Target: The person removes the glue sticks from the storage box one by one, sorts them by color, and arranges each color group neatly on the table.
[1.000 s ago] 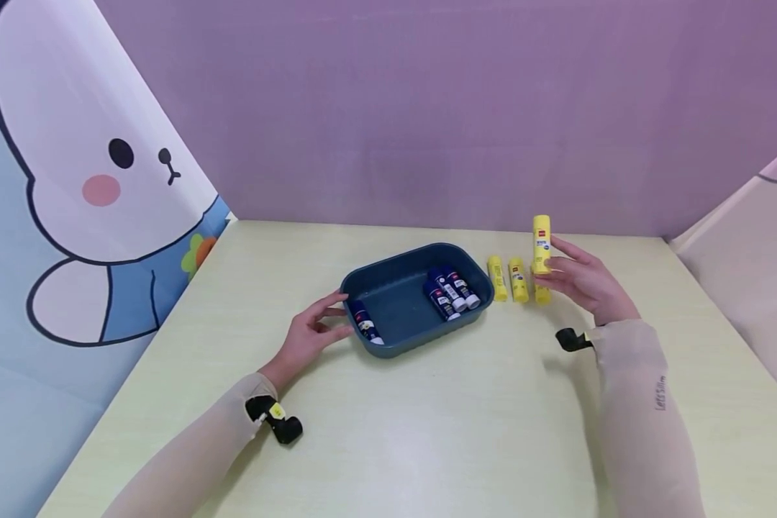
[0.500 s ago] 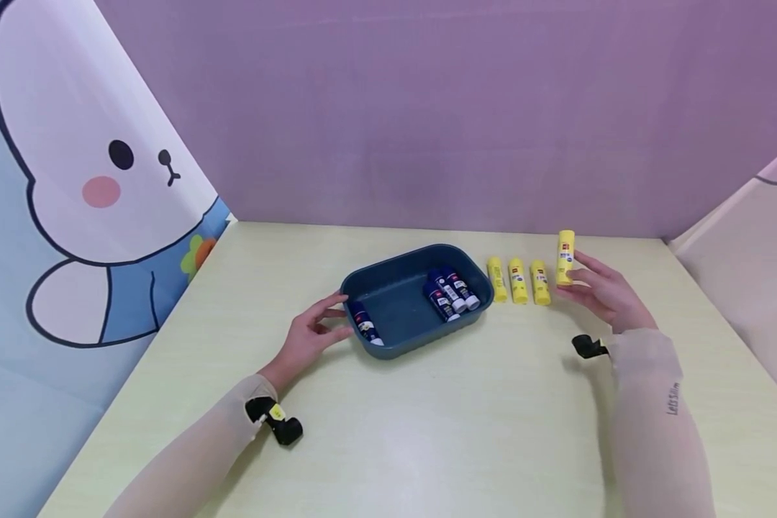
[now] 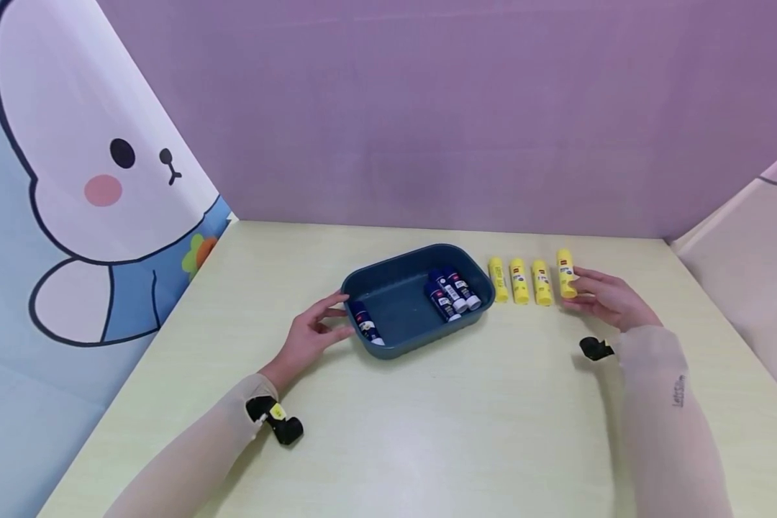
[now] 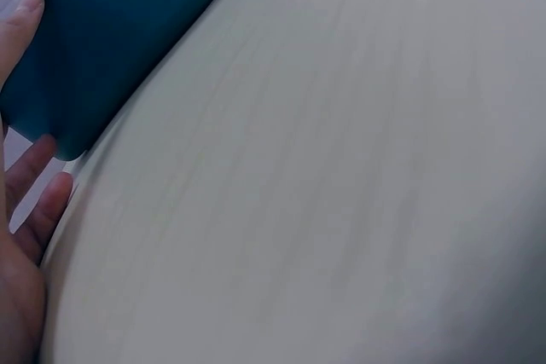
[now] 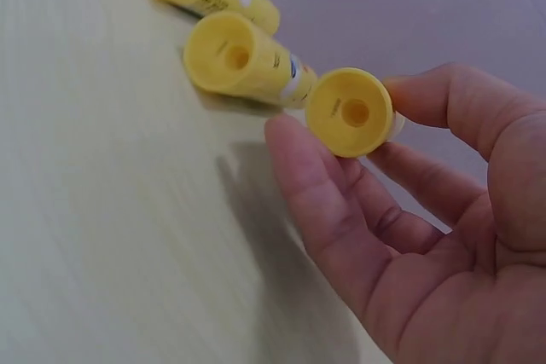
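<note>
My left hand [image 3: 307,338] rests on the left end of a dark blue plastic tray [image 3: 398,354], thumb and fingertips touching its wall and rim. Its fingers look relaxed in the left wrist view, against the tray's outer wall [image 4: 111,57]. Several blue glue sticks [image 3: 445,291] lie in the tray, most at the right end and one blue glue stick [image 3: 365,324] at the left. My right hand [image 3: 605,296] pinches a yellow glue stick [image 3: 566,273] between thumb and fingers, its round end [image 5: 324,117] facing the wrist camera. Left of it, three yellow glue sticks [image 3: 520,280] lie in a row.
The pale wooden table [image 3: 427,432] runs back to a purple backdrop [image 3: 427,129]. A cartoon-printed cloth [image 3: 84,252] hangs on the left, a light panel [image 3: 757,273] on the right.
My right hand has carried the yellow glue stick right and lowered it toward the table, to the right end of the yellow row. The left hand and tray stay put.
</note>
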The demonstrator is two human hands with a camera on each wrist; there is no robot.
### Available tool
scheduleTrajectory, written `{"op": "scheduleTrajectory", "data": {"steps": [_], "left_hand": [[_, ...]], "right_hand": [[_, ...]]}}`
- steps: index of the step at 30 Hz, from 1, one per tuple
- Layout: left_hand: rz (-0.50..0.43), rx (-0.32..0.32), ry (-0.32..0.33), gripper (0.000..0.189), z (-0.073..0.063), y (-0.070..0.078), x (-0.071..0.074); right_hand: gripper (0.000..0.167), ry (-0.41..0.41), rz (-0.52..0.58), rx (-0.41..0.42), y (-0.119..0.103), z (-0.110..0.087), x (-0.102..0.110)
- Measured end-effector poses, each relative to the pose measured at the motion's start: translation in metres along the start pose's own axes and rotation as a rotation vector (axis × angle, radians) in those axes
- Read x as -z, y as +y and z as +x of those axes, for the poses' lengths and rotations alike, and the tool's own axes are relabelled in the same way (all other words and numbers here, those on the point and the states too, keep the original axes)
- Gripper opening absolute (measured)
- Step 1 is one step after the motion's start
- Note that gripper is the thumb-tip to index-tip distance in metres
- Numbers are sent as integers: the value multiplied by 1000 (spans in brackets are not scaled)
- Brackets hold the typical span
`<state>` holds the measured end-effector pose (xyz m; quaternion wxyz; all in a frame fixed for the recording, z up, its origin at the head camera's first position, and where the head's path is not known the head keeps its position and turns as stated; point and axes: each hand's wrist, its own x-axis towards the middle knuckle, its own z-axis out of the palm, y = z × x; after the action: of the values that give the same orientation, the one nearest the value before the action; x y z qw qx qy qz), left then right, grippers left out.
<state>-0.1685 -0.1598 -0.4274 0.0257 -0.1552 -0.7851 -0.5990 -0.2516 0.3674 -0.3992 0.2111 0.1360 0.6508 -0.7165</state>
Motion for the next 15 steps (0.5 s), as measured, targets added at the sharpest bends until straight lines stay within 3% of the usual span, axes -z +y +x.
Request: {"op": "scheduleTrajectory", "data": {"steps": [5, 15], "left_hand": [[0, -11, 2, 54, 0, 0, 0], [-13, -6, 4, 54, 0, -1, 0]], "right_hand": [[78, 2, -118, -36, -2, 3, 0], [74, 17, -245, -80, -5, 9, -3]]}}
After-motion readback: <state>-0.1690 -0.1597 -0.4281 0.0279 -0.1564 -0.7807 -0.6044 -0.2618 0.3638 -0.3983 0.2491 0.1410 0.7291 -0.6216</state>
